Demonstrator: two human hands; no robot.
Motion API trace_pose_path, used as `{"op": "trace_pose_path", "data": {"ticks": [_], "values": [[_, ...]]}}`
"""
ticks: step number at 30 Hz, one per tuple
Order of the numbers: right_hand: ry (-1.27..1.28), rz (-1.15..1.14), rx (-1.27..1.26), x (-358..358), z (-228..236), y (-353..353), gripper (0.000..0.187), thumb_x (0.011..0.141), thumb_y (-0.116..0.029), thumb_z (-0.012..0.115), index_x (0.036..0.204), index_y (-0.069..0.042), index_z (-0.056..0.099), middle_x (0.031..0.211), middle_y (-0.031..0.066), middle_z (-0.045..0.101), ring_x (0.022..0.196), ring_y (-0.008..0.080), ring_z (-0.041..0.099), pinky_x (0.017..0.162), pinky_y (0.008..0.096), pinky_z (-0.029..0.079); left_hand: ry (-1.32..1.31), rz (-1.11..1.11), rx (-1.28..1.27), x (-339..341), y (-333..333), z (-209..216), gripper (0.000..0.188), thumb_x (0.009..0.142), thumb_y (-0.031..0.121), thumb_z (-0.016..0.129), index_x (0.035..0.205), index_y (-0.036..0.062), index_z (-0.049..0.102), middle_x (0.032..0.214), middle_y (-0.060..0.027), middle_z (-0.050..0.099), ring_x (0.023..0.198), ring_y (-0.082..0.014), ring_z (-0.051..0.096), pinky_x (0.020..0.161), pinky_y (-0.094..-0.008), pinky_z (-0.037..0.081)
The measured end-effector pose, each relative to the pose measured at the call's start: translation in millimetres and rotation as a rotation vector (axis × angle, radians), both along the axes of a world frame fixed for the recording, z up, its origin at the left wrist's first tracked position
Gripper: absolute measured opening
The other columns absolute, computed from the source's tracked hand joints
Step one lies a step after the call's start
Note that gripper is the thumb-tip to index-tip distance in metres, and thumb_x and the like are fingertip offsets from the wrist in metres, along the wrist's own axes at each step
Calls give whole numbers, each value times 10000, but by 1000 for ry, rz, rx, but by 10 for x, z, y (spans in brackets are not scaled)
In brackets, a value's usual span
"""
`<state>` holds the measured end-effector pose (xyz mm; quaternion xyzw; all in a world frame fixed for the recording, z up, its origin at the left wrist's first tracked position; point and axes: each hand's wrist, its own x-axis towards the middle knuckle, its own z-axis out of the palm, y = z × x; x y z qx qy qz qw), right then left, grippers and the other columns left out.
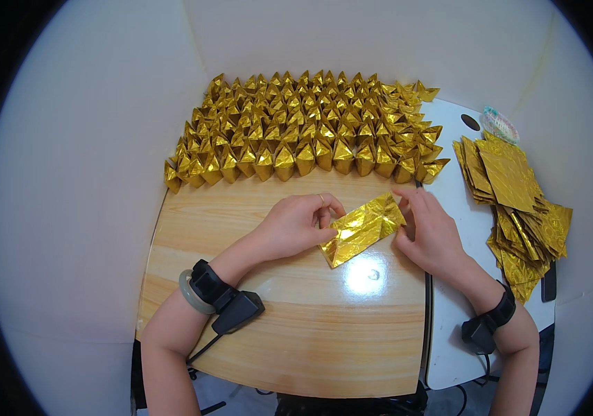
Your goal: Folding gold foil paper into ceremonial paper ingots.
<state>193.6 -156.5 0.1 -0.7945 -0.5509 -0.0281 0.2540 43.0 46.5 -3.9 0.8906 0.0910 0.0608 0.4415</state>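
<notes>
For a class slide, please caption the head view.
Left hand and right hand flank folded gold foil paper near rows of foil ingots.

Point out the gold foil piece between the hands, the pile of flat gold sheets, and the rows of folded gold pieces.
Gold foil piece [364, 230]: head view, middle of its upper face.
Pile of flat gold sheets [511, 177]: head view, large top sheet.
Rows of folded gold pieces [303, 130]: head view, middle rows.

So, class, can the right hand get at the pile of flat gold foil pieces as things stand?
Probably yes: the gold foil pile lies right of the right hand, with only white tabletop showing between.
</notes>
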Motion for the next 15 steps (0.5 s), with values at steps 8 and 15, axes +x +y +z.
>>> {"op": "trace_pose_path", "data": {"ticks": [8, 15], "values": [[-264, 525, -296, -6, -19, -21, 756, 905, -543, 472, 1377, 32, 343, 1448, 228, 320, 1351, 351, 310, 1096, 422, 287, -5, -36, 98, 1, 2, -24, 358, 745, 150, 657, 1094, 78, 625, 677, -29, 590, 625, -174, 577, 588, -305, 438], [-325, 416, -255, -4, -45, -48, 879, 874, -614, 459, 1358, 106, 314, 1422, 301, 310, 1362, 372, 283, 1113, 430, 250, 29, -58, 14, -8, 19, 0, 418, 792, 66, 663, 1203, 58, 584, 695, 49, 517, 601, -30, 444, 545, -199, 368]]}}
